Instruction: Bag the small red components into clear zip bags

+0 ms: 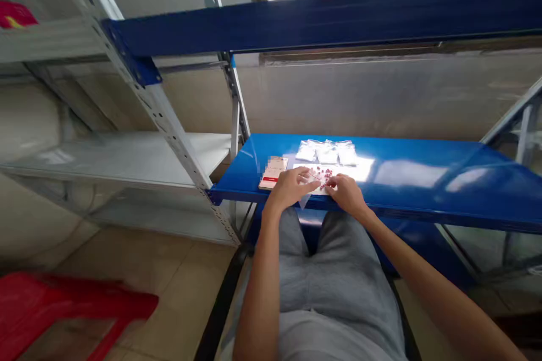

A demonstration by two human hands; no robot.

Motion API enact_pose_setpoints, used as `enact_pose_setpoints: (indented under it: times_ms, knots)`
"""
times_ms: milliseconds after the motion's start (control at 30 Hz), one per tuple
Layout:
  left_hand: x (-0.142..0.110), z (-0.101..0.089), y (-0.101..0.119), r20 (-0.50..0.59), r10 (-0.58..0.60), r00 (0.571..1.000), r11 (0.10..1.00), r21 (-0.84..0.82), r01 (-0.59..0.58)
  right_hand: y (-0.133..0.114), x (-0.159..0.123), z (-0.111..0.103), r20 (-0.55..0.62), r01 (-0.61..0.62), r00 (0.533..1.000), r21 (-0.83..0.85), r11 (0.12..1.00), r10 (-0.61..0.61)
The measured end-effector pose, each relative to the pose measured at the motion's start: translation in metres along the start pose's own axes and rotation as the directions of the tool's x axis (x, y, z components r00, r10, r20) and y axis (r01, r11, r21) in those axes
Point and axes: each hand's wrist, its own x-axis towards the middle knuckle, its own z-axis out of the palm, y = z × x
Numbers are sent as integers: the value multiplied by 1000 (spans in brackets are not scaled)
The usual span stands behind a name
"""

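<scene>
Small dark-red pieces (324, 174), like beads, lie scattered on a white sheet (339, 170) at the front of the blue shelf. On their left, my left hand (292, 185) is closed on a clear plastic bag (304, 201), whose corner hangs below the fingers at the shelf edge. From the right, my right hand (346, 194) reaches into the red pieces with its fingertips pinched together. Whatever sits between those fingertips is too small to make out. Several clear bags with whitish contents (327, 152) lie in a row just behind the sheet.
A notepad-like card with a red stripe (273, 172) lies left of my left hand on the blue shelf (423, 180). A blue beam (296, 25) crosses overhead. A grey rack post (169, 130) and white shelves (127, 158) stand left, with a red stool (76, 299) below.
</scene>
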Motion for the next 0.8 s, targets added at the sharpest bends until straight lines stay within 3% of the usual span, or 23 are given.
enact_pose_setpoints:
  times_ms: [167, 300, 500, 800]
  knots:
    - [0, 1, 0, 10, -7, 1000, 1000, -4, 7, 5, 4, -6, -33, 4, 999, 65, 998, -2]
    - [-1, 1, 1, 36, -23, 999, 1000, -11, 23, 5, 9, -24, -77, 38, 997, 221, 974, -21]
    - [-2, 4, 4, 77, 18, 997, 996, -85, -12, -13, 5, -53, -81, 134, 991, 526, 840, -108]
    - [0, 7, 7, 109, 76, 991, 986, -155, -58, -27, -1, -61, -53, 191, 979, 571, 799, -196]
